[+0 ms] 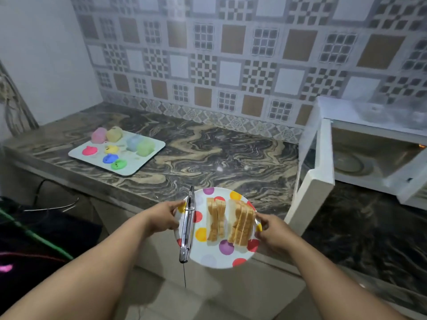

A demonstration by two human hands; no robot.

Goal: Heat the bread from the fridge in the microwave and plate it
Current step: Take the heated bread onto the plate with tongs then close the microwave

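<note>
— Holding that dotted plate (209,257) level, are they? Left hand (165,217) pinches the rim beside the tongs (187,227), right hand (273,229) grips the far edge.

— Yes, both sides, likely so the bread (231,221), stood in two rows, won't tip.

— Where's it bound?

— Probably the microwave (369,155) at right, door open. It hovers off the marbled table (208,153); a tray of coloured cups (117,148) sits left, patterned tiles (231,54) behind.

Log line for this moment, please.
hands: left, right gripping plate | load: bread, tongs | microwave: door open
</note>
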